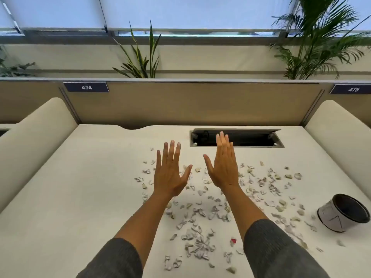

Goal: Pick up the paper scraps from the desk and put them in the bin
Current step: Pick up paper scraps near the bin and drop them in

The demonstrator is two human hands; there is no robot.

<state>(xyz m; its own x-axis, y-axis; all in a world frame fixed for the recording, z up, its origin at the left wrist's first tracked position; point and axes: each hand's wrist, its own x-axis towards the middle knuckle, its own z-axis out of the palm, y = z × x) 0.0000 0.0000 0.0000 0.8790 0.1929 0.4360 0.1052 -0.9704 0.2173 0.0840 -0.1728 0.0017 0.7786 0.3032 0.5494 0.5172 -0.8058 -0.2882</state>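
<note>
Several small torn paper scraps [198,243] lie scattered over the middle and right of the pale desk [70,197], with one red scrap [233,240] among them. A small bin [344,212], white outside and black inside, stands tilted at the desk's right edge, its mouth facing up and left. My left hand [169,173] and my right hand [223,167] are held flat above the scraps, backs up, fingers straight and spread, holding nothing.
A rectangular open cable slot [253,139] is cut into the desk behind my right hand. A tan partition [190,103] with labels 474 and 475 closes the far side. Rounded cream dividers [38,137] flank both sides. Plants stand beyond the partition.
</note>
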